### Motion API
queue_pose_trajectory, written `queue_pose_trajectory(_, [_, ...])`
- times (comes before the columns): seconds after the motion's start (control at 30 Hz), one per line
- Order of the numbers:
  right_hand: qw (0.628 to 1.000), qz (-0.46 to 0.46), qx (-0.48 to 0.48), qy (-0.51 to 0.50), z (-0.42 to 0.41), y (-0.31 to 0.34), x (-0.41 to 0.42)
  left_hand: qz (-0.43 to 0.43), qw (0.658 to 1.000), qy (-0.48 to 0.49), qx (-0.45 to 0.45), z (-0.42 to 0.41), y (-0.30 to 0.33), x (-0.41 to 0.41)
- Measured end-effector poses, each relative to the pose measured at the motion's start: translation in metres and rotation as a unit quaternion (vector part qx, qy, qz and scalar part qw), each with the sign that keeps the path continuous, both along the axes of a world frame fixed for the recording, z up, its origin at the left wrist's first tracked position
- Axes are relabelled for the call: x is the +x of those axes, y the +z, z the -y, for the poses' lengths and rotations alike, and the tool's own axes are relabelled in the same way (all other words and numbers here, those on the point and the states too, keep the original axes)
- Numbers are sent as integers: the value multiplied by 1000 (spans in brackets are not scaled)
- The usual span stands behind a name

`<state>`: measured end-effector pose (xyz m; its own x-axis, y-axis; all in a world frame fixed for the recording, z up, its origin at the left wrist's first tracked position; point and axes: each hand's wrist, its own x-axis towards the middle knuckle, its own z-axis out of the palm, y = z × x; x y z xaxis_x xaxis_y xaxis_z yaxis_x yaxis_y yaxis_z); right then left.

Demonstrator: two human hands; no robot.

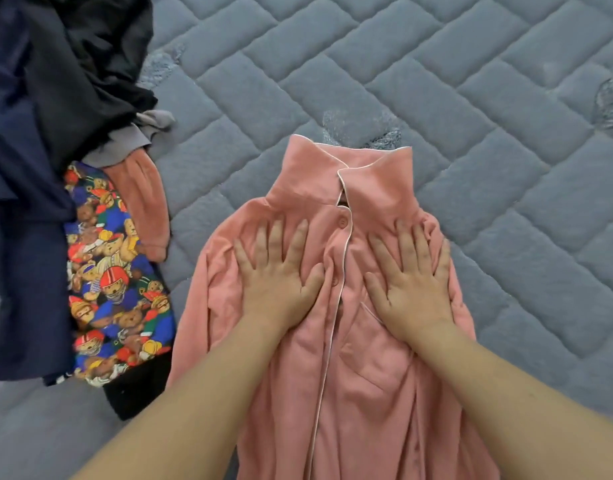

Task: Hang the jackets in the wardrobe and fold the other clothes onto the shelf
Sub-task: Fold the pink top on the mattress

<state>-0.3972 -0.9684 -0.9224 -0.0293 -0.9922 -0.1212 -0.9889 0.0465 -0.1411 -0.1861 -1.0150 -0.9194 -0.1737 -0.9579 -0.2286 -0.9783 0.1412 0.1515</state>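
Observation:
A pink button-up pyjama top (336, 375) with white piping lies front-up on the grey quilted mattress (436, 81), collar pointing away from me and sleeves folded in along its sides. My left hand (279, 275) rests flat on its left chest, fingers spread. My right hand (414, 282) lies flat on the right chest, just above the breast pocket, fingers spread too. Neither hand grips the cloth.
A heap of clothes lies at the left: a navy garment (24, 202), black fabric (90, 64), a grey piece (131, 140), a pink fleece piece (147, 209) and a teddy-bear print garment (114, 289) with a black hem. Bare mattress stretches to the right and beyond the collar.

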Motion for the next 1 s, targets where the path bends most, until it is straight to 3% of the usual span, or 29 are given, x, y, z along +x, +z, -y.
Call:
queue_pose_trajectory(0.13, [998,-30,50,-8,1,12,2,-96,993,15,72,-6,30,24])
queue_pose_trajectory(0.2, [996,-41,69,-34,3,23,14,-103,982,155,8,-36,52,59])
queue_pose_trajectory(0.27, [998,-9,36,-44,2,39,45,-100,950,295,14,-78,70,97])
queue_pose_trajectory(0.37, [995,57,6,80,-10,60,127,-54,931,285,223,-137,82,129])
queue_pose_trajectory(0.47, [972,72,151,167,-31,60,206,-82,894,302,319,-144,89,160])
queue_pose_trajectory(0.53, [962,111,217,120,-31,62,231,-71,897,326,290,-111,104,204])
queue_pose_trajectory(0.6, [958,148,222,108,-23,72,239,-11,930,312,193,-60,135,257])
queue_pose_trajectory(0.7, [971,139,151,126,-16,95,223,89,949,304,4,11,186,311])
queue_pose_trajectory(0.8, [989,97,92,57,-34,113,184,218,946,232,-55,31,199,300])
queue_pose_trajectory(0.93, [981,50,102,-158,-92,114,107,144,979,128,-61,-38,159,201])
queue_pose_trajectory(1.0, [955,46,171,-239,-131,106,72,91,994,58,7,-92,135,137])
